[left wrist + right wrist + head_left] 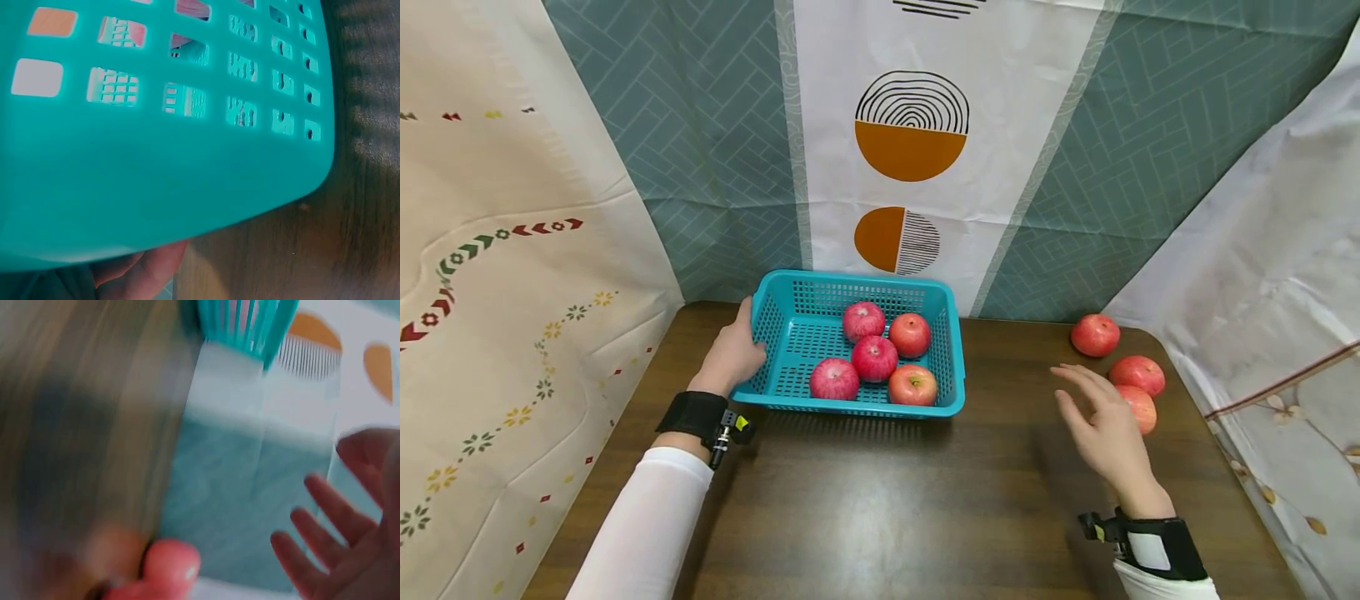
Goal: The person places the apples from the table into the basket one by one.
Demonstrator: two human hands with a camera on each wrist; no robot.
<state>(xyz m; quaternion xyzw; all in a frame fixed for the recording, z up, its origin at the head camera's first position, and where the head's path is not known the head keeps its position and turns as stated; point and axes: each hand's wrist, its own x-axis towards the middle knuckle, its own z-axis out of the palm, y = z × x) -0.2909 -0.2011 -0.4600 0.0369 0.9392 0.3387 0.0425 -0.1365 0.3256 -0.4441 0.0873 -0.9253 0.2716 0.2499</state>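
A blue-green plastic basket (pixel 850 406) stands at the back of the table with several red apples inside, one of them (pixel 875 358) near its middle. My left hand (pixel 730 354) grips the basket's left rim, thumb on the inner side; in the left wrist view its fingers (pixel 164 265) show just under the basket's edge. To the right, my right hand (pixel 1105 429) is over the table with fingers spread and nothing in them. Nearest to it are three loose apples: one at the back (pixel 1095 335), one at the right (pixel 1138 375), and one (pixel 1138 408) partly hidden behind the hand.
The dark wooden table (pixel 865 500) runs along a patterned cloth (pixel 722 150) at the back. More cloth hangs at the left (pixel 512 333) and at the right (pixel 1262 250). Each wrist wears a black band with a small camera.
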